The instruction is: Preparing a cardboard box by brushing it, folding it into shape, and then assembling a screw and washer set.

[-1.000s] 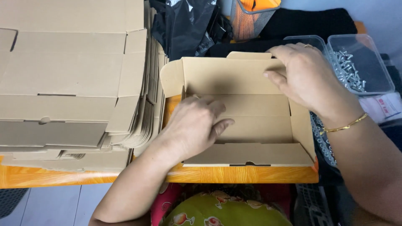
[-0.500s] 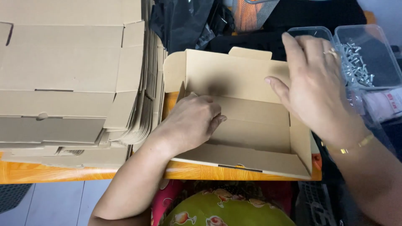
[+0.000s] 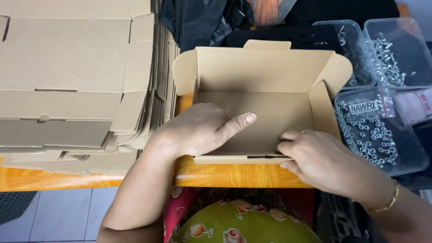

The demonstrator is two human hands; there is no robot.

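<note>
Two walls of the cardboard box (image 3: 265,112) stand; left hand (image 3: 198,130) presses flat inside, right hand (image 3: 324,162) pinches the near flap, lid unclosed.

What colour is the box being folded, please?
Plain light brown cardboard box, seen in the head view.

You sit at a small packing workbench: tall stack of flat brown cardboard box blanks (image 3: 76,81), clear plastic tubs of metal screws (image 3: 382,130).
</note>
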